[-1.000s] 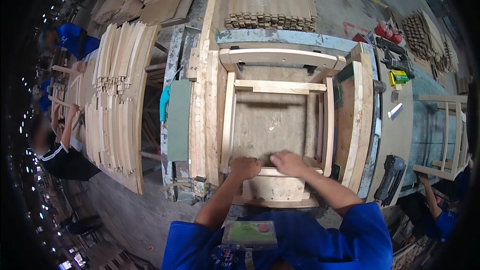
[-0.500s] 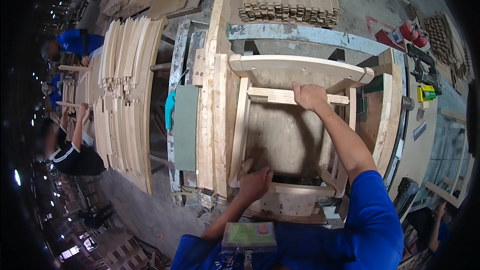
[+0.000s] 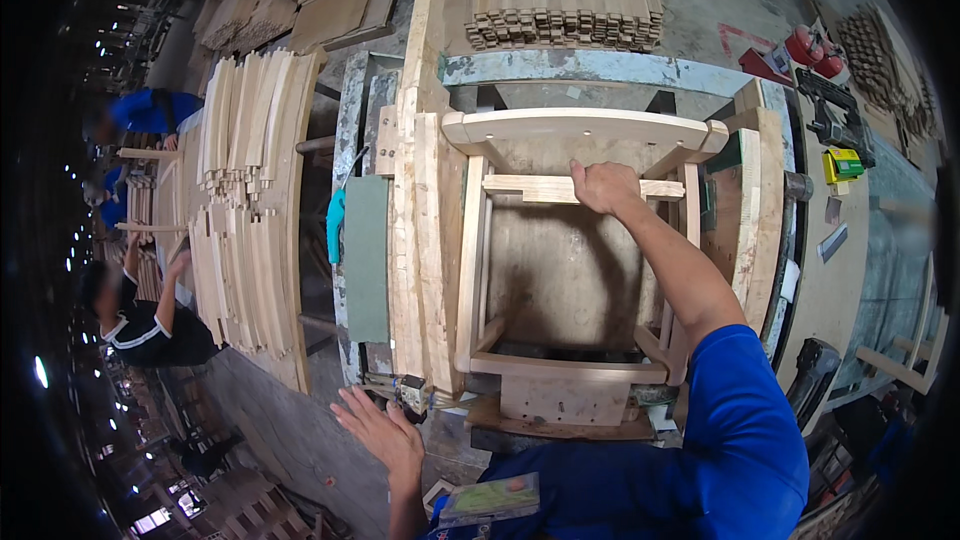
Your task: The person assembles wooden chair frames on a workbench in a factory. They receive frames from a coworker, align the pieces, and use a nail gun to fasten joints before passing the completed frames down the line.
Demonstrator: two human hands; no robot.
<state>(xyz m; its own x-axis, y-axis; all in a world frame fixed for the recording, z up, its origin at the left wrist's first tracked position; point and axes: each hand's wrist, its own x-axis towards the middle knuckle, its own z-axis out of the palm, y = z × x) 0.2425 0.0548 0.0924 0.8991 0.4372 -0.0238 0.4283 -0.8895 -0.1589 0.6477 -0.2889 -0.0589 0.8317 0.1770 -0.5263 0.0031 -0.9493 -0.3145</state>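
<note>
My right hand [image 3: 606,188] is closed round a pale notched wooden strip [image 3: 525,190], which lies across the far part of a wooden frame [image 3: 570,371] that looks like a chair frame. Just beyond the strip runs the frame's curved far rail [image 3: 590,129]. My left hand [image 3: 382,432] is off the frame, held palm down with fingers spread and nothing in it. Close to its fingertips is a small metal valve-like fitting [image 3: 411,393] at the bench's near left corner.
Stacked boards [image 3: 425,240] and a green-grey pad [image 3: 367,260] line the frame's left side, beside a teal air gun [image 3: 336,225]. A wooden block [image 3: 745,230] flanks it on the right. Curved slats [image 3: 240,270] lie further left, where co-workers stand. A nail gun [image 3: 815,370] sits at right.
My left hand has left the frame's near left corner and moved left and nearer, its fingers now spread. My right hand remains on the strip. The view has shifted slightly.
</note>
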